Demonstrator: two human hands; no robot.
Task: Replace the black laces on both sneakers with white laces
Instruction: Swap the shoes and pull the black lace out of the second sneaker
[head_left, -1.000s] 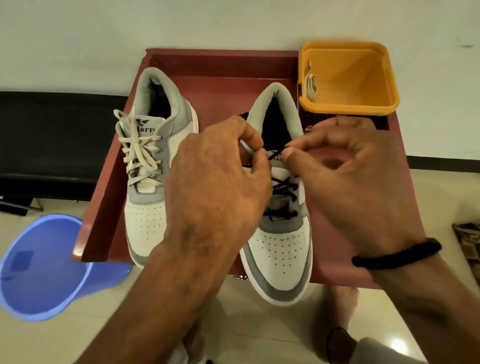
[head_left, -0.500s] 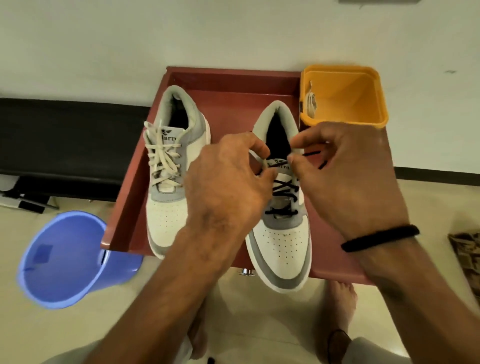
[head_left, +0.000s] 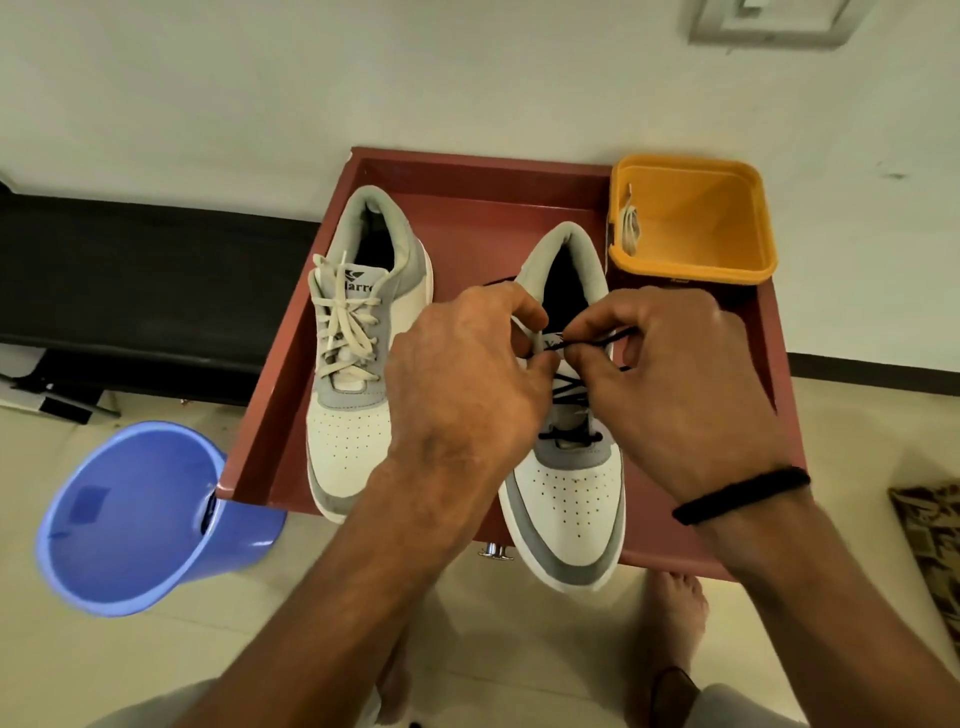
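Both hands at right sneaker (head_left: 569, 483) — right hand (head_left: 675, 384) pinches black lace (head_left: 597, 341); left hand (head_left: 467, 384) fingers curled at the tongue, grip hidden — cannot tell.

Two sneakers (head_left: 363, 364) (head_left: 569, 493), one red tray (head_left: 467, 208), one orange tub (head_left: 696, 223), one blue bucket (head_left: 135, 519), two hands (head_left: 462, 384) (head_left: 680, 384).

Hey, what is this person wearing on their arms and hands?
Both forearms are bare, with no sleeves or gloves in view. The right hand has a black corded band around its wrist. The left hand shows no ring, watch or band.
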